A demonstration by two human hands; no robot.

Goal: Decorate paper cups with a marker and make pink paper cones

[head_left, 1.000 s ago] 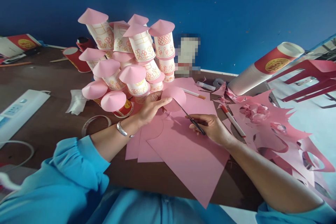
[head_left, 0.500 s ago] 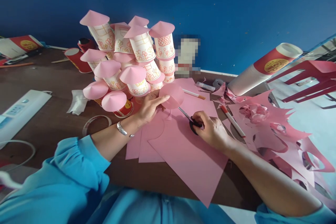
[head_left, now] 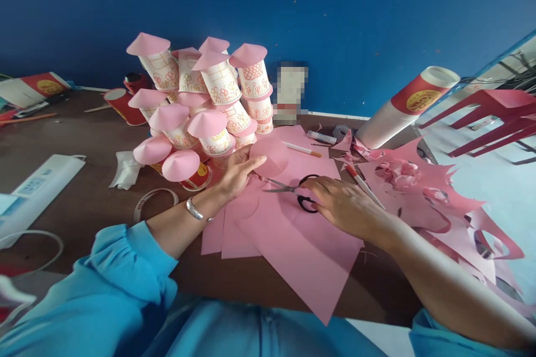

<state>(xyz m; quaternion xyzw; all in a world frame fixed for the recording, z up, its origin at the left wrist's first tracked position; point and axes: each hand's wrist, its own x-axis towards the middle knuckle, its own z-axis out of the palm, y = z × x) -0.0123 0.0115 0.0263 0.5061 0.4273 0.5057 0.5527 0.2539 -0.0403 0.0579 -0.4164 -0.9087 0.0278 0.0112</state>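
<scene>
My left hand (head_left: 240, 173) pinches a round piece of pink paper (head_left: 270, 157) between thumb and fingers, above the sheets. Black-handled scissors (head_left: 288, 187) are in my right hand (head_left: 335, 201), their blades parted and pointing left, just below the round piece. Under both hands lie overlapping pink paper sheets (head_left: 301, 256), one with a curved line on it. Left of them stands a stack of paper cups (head_left: 221, 81) drawn with flowers and windows, topped by pink paper cones (head_left: 208, 124).
Pink paper scraps (head_left: 444, 206) pile up on the right, beside a long sleeve of cups (head_left: 406, 106). Markers (head_left: 302, 149) and a glue stick (head_left: 321, 137) lie behind the sheets. A tape roll (head_left: 156, 204) and a power strip (head_left: 39, 195) are at left. A red stool (head_left: 498, 117) stands beyond.
The scissors' blades have opened wide and my right hand's fingers have spread with the handles. The blades have moved left and lower, beneath the round piece. The camera view has shifted slightly.
</scene>
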